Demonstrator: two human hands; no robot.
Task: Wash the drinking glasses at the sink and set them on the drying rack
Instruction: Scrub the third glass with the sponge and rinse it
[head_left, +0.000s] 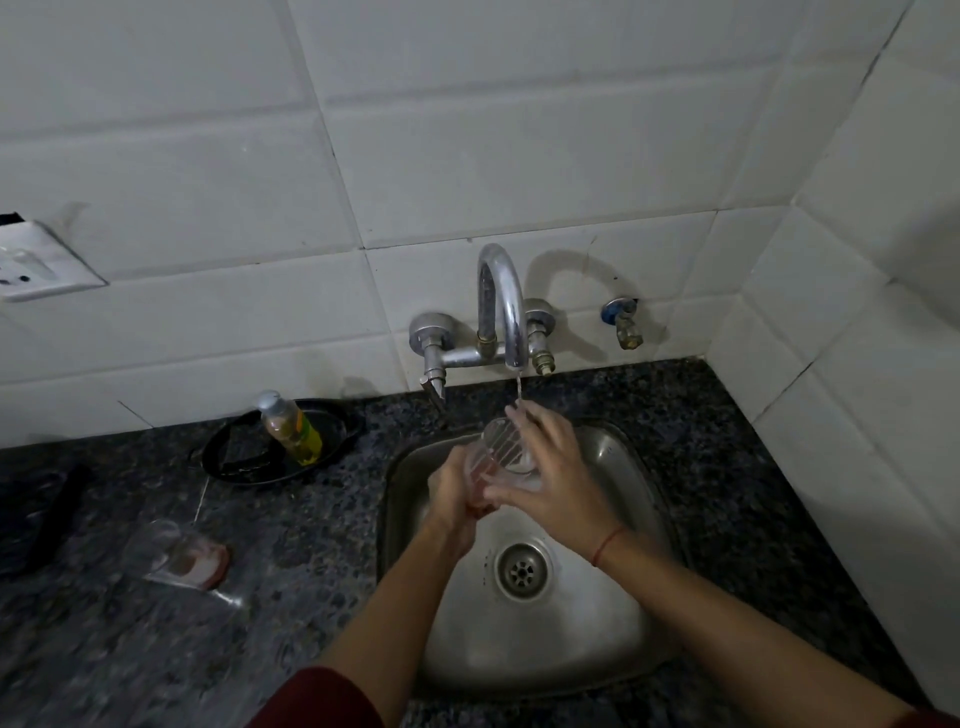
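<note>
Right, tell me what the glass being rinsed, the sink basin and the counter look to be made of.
The glass looks like clear, ribbed glass or perhaps plastic: the fingers show through it. The sink basin appears to be stainless steel with a dull brushed finish, grey with soft reflections. The counter looks like polished granite, dark with pale speckles, though a speckled laminate cannot be ruled out.

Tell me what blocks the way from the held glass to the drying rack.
Cannot be judged: no drying rack shows in this view. Both the left hand and right hand hold the glass over the sink, under the tap.
</note>
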